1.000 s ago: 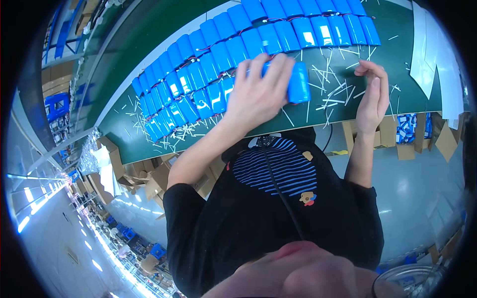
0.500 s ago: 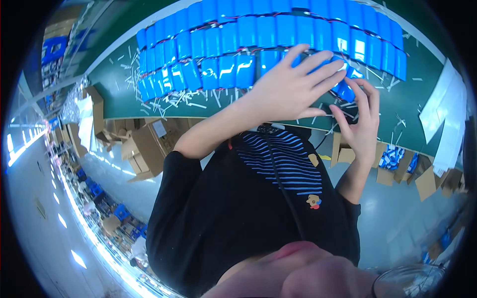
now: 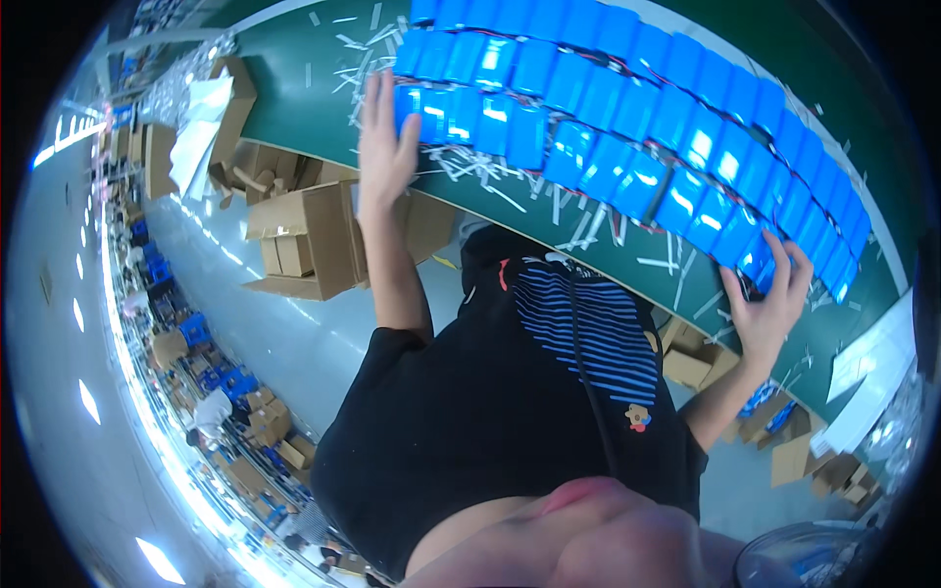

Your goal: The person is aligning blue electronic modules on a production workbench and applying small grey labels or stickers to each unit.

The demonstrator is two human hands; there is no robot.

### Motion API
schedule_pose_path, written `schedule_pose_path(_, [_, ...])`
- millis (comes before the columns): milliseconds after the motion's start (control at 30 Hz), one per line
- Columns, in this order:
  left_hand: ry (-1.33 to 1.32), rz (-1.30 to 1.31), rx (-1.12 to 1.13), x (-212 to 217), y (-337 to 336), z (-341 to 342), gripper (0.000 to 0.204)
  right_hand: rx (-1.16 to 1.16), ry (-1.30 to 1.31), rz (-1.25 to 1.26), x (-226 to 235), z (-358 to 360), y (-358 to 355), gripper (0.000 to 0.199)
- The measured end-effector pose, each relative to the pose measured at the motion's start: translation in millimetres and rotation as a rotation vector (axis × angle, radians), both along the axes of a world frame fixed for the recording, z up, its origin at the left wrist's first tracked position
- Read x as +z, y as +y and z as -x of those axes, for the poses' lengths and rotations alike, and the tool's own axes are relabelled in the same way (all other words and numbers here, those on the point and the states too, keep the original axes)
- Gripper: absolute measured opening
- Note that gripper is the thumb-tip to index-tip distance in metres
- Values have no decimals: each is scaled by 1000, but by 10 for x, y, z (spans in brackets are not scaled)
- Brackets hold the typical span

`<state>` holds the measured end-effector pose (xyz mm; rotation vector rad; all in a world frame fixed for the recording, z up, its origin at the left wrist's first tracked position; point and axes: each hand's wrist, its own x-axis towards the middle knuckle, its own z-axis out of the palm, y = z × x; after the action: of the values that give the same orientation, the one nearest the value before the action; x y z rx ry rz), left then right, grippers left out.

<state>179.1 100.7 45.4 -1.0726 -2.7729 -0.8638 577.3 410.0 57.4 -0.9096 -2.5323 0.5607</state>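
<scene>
A: Entry one, far left?
B: Green bench (image 3: 284, 110), left portion, with loose white strips (image 3: 659, 263) scattered at the row ends and along the near side.

A: Entry two?
B: Left hand (image 3: 388, 162), one. Fingers straight and close together, thumb held apart; set at the left end of the near row, by the leftmost blue pack (image 3: 408, 104). No pinch apparent. Handling note: best kept flat, as a broad stop, so pressure falls on the pack's side.

A: Entry three, centre?
B: Near row of blue packs (image 3: 573, 152), laid side by side between the hands, two further rows beyond it. Thin red and dark wires (image 3: 659, 154) show between rows. Handling note: slide packs level on the bench, since lifting an edge could trap a wire or strip beneath.

A: Entry four, right?
B: Right hand (image 3: 776, 304), one. Thumb and fingers curved about the end pack (image 3: 755, 261), the last at the near row's right end. Whether it pinches firmly, cannot tell. Handling note: light, even force matched to the left hand would suit; a harder push might buckle the row.

A: Last entry?
B: White sheets (image 3: 867, 358), at the bench's right edge, well apart from the left hand.
</scene>
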Motion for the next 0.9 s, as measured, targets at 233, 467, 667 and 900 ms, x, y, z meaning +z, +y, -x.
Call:
schedule_pose_path(233, [65, -27, -80, 375, -122, 673, 58, -29, 74, -177, -65, -297, 98, 50])
schedule_pose_path(467, [396, 502, 788, 470, -1076, 2940, 34, -127, 184, -32, -156, -304, 236, 37])
schedule_pose_path(667, [601, 613, 553, 306, -1817, 3411, 29, -152, 146, -114, -152, -170, 218, 36])
schedule_pose_path(900, [245, 521, 137, 423, -395, 2829, 38, -169, 66, -178, -87, -184, 181, 34])
